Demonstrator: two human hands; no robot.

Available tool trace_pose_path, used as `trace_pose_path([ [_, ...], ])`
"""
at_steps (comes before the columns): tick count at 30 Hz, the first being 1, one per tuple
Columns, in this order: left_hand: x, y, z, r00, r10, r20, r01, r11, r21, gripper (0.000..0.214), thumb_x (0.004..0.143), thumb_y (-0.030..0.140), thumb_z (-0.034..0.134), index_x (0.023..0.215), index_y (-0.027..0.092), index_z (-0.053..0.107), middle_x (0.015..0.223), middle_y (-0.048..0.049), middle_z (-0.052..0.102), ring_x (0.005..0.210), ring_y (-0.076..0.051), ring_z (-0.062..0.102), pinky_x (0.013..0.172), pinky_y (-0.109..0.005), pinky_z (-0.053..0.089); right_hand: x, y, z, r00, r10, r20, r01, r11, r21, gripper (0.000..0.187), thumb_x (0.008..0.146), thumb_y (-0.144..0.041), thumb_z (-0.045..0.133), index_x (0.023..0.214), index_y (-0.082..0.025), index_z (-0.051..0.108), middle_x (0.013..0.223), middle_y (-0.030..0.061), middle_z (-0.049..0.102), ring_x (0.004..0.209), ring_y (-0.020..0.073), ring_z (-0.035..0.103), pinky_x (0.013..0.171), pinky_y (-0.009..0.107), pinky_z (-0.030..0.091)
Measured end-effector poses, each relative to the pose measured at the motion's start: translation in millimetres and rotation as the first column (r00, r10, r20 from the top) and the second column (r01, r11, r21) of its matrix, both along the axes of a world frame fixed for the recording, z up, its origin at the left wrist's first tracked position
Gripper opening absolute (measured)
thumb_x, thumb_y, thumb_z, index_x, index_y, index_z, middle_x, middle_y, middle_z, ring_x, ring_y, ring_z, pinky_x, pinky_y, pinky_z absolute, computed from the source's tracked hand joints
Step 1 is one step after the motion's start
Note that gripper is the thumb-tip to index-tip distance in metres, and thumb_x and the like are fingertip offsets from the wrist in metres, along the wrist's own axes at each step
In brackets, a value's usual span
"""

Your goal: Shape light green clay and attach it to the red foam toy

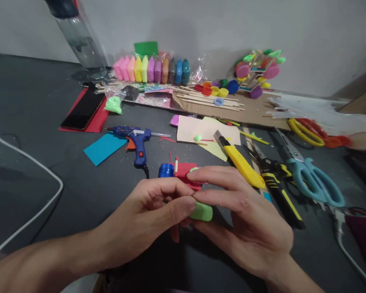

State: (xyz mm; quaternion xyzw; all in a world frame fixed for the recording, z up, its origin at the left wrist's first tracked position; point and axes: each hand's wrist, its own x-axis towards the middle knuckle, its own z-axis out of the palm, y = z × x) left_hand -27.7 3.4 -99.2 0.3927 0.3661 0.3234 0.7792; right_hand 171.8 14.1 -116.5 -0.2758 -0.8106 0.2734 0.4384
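Observation:
Both hands meet at the front middle of the table around a light green lump of modelling clay (203, 212). My left hand (158, 211) is closed, with its thumb pressed on the lump's left end. From the right, my right hand (240, 207) grips the same lump between fingers and thumb. Just beyond the fingers lies a red piece (186, 169) with a small white-and-red stick standing at it, partly hidden by my right hand. A blue cylinder (166, 170) sits beside it on the left.
Behind the hands lie a blue glue gun (137, 140), a yellow utility knife (242, 162), blue-handled scissors (315, 179) and pliers (277, 187). Clay packs (152, 70), wooden sticks (207, 99) and a water bottle (82, 44) line the wall. A white cable (33, 156) crosses the left side.

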Motion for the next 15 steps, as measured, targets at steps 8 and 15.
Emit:
trace_pose_path([
  [8, -6.7, -6.0, -2.2, 0.930, 0.298, -0.216, -0.230, 0.928, 0.293, 0.019, 0.097, 0.045, 0.064, 0.095, 0.032, 0.078, 0.072, 0.0034, 0.063, 0.063, -0.008, 0.055, 0.056, -0.015, 0.045, 26.1, 9.1, 21.6, 0.866, -0.498, -0.048, 0.484, 0.858, -0.173, 0.019, 0.092, -0.019, 0.071, 0.106, -0.031, 0.076, 0.119, 0.0022, 0.073, 0.122, 0.0252, 0.064, 0.106, 0.042, 0.053],
  [15, -7.6, -4.6, -0.5, 0.864, 0.435, -0.253, -0.278, 0.832, 0.479, 0.017, 0.098, 0.037, 0.063, 0.093, 0.034, 0.078, 0.068, 0.0034, 0.060, 0.061, -0.008, 0.055, 0.053, -0.016, 0.045, 41.6, 13.4, -11.9, 0.900, -0.403, 0.163, 0.433, 0.869, -0.239, 0.019, 0.092, -0.031, 0.075, 0.110, -0.033, 0.076, 0.126, 0.0037, 0.070, 0.120, 0.0253, 0.065, 0.105, 0.046, 0.051],
])
